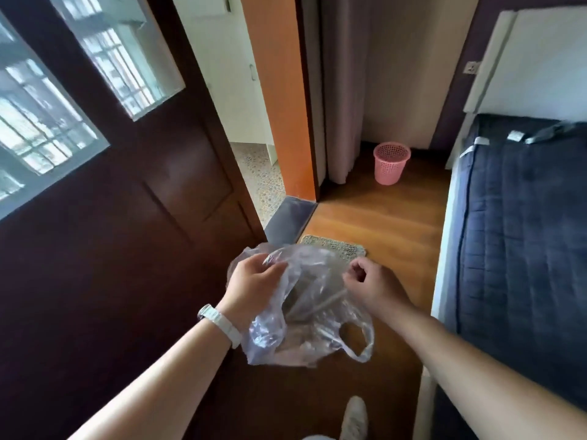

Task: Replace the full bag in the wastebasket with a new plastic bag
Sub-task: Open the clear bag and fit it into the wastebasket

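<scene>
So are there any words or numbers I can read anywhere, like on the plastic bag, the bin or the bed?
None can be read.
Plastic bag: clear, no print shows.
Pink bin: plain mesh, no label.
White tags on the bed: too small and blurred to read.
Watch on the left wrist: face not readable.

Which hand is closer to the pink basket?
The right hand. The pink basket stands far ahead by the curtain, almost straight beyond it. The left hand is farther off to the side. Both grip the clear plastic bag.
</scene>
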The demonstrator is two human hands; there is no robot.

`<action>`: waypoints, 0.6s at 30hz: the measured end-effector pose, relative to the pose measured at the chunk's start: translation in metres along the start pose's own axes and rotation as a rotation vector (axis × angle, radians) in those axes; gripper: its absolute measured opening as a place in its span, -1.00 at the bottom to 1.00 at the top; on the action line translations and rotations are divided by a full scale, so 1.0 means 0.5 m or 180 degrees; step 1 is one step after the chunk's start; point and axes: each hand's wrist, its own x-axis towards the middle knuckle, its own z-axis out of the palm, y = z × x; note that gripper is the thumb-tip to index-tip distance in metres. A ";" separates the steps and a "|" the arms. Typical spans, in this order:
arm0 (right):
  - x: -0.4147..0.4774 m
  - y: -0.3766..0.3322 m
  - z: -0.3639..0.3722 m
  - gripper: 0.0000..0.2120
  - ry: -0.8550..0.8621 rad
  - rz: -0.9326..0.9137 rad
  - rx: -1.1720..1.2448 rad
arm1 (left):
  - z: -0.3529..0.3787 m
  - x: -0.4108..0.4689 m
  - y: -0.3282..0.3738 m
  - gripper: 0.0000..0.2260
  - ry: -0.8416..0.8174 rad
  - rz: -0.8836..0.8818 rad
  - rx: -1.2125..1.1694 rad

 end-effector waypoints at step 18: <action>0.344 0.135 -0.278 -0.84 0.0955 0.0455 0.0103 | 0.278 0.437 0.251 -0.88 -0.0748 0.0455 -0.0116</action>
